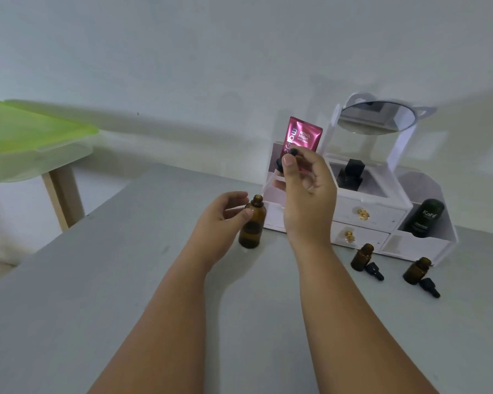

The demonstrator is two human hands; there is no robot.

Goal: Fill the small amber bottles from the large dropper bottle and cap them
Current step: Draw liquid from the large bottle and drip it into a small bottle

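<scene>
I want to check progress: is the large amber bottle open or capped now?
Open. The large amber bottle shows a bare neck, and the right hand pinches the dropper cap in the air, clear of it.

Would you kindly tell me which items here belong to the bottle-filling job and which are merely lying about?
Job: large dropper bottle, in the left hand; dropper, in the right hand; two small amber bottles; two black caps beside them.
Lying about: white organiser, mirror, pink sachet, black Kahf bottle, green-lidded box.
</scene>
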